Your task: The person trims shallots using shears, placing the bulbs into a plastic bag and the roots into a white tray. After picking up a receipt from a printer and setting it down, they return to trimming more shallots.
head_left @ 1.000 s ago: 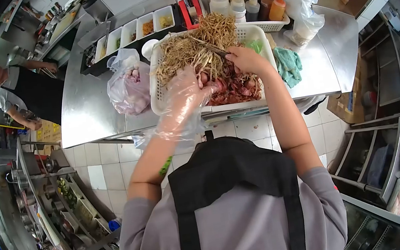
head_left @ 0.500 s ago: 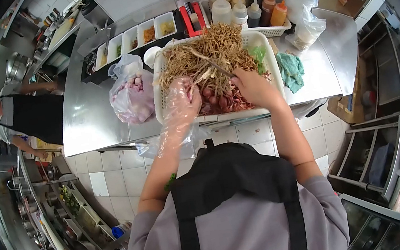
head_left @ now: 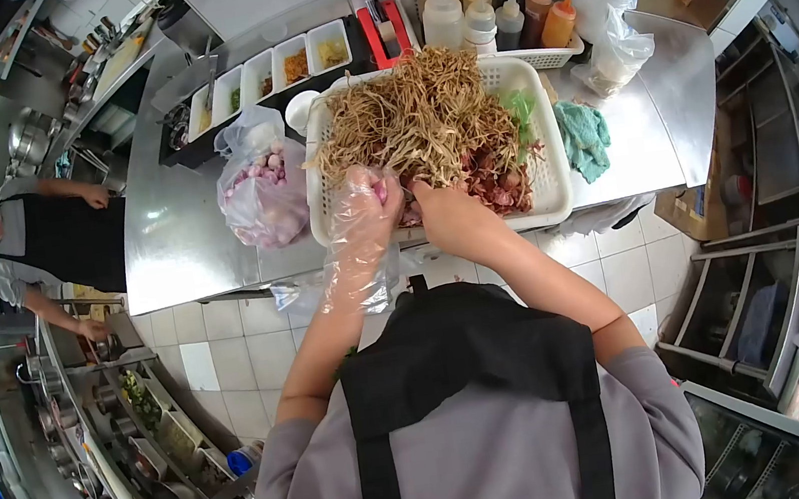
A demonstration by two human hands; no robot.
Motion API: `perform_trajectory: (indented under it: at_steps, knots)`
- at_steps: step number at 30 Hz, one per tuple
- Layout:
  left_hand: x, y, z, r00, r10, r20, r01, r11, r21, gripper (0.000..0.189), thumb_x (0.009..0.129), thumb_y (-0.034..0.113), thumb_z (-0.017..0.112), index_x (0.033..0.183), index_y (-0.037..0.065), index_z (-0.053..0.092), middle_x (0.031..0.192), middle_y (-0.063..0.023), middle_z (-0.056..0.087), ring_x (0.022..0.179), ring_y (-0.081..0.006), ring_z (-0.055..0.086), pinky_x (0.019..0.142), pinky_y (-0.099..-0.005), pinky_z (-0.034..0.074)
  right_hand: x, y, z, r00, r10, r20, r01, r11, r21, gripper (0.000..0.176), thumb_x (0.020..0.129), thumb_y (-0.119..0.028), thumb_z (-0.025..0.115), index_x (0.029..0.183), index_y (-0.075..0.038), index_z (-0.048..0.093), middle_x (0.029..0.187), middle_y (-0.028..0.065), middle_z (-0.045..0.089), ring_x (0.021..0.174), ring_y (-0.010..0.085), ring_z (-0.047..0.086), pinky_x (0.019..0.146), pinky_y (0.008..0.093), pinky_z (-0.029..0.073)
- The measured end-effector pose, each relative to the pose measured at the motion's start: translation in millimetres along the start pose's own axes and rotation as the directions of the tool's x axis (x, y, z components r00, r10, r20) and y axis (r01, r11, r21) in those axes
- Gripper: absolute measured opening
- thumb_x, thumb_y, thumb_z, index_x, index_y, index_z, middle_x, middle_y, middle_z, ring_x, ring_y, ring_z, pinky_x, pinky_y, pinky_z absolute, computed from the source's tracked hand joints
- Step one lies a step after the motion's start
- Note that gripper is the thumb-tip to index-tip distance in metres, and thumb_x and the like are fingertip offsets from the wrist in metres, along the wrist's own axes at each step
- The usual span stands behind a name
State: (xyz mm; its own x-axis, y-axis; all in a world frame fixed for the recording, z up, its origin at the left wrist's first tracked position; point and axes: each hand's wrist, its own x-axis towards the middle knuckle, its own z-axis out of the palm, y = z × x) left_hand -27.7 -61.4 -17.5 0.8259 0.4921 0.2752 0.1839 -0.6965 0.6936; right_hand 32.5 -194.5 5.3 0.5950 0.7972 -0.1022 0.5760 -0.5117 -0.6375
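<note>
My left hand (head_left: 365,203), in a clear plastic glove, is closed on a pinkish-purple shallot (head_left: 380,191) at the front left of a white plastic basket (head_left: 556,163). My right hand (head_left: 456,217) is beside it over the basket's front, fingers closed; what they grip is hidden. Dry stalks and roots (head_left: 421,105) are heaped in the basket, with reddish shallots and skins (head_left: 508,190) at the front right and green plastic (head_left: 520,110) behind them. Left of the basket stands a clear bag of peeled shallots (head_left: 263,192).
Condiment trays (head_left: 292,60), a red holder (head_left: 383,34) and sauce bottles (head_left: 442,20) line the back. A green cloth (head_left: 585,139) and a plastic bag (head_left: 618,54) lie to the right. At far left another person (head_left: 64,233) in a black apron stands by shelves.
My right hand has moved left and toward me, next to my left hand. The knife that showed in it is no longer visible. The other person's arms have shifted.
</note>
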Motion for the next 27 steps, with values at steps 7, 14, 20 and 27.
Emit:
perform_trajectory:
  at_steps: [7,14,20,27]
  knots:
    - [1,62,-15,0.993,0.097,-0.069,-0.119,0.862,-0.493,0.019,0.085,0.018,0.060,0.086,0.004,0.048,0.061,0.0004,0.046,0.052,-0.0085,0.046,0.046,-0.0287,0.039,2,5,-14,0.995,0.034,0.091,-0.040,0.997,0.062,0.019,0.080,-0.009,0.046,0.092,0.004,0.051,0.079,0.0269,0.060,0.079,0.0417,0.060,0.071,0.0492,0.046]
    - [59,51,-7,0.995,0.098,-0.021,-0.099,0.923,-0.371,0.027,0.084,0.027,0.062,0.086,0.001,0.054,0.072,-0.0049,0.051,0.065,-0.0161,0.051,0.064,-0.0301,0.046,-11,22,-76,0.955,0.122,-0.269,-0.007,0.920,0.391,0.022,0.090,-0.020,0.045,0.093,0.002,0.049,0.073,0.0208,0.058,0.067,0.0361,0.056,0.063,0.0425,0.045]
    - [76,15,20,0.793,0.486,-0.367,-0.467,0.872,0.146,0.039,0.086,0.038,0.055,0.089,-0.001,0.057,0.081,-0.0118,0.057,0.077,-0.0251,0.057,0.071,-0.0351,0.045,68,99,-19,0.893,0.014,-0.449,0.070,0.983,0.170,0.023,0.092,-0.019,0.043,0.103,0.000,0.050,0.072,0.0124,0.057,0.057,0.0247,0.055,0.054,0.0355,0.045]
    - [47,24,-18,0.946,-0.250,0.208,0.285,0.332,-0.899,0.030,0.091,0.034,0.049,0.095,0.005,0.053,0.071,-0.0034,0.052,0.058,-0.0135,0.047,0.048,-0.0244,0.037,-5,68,-75,0.941,0.259,-0.220,0.027,0.588,0.808,0.022,0.092,-0.017,0.044,0.107,-0.003,0.052,0.069,0.0060,0.055,0.044,0.0103,0.048,0.039,0.0234,0.039]
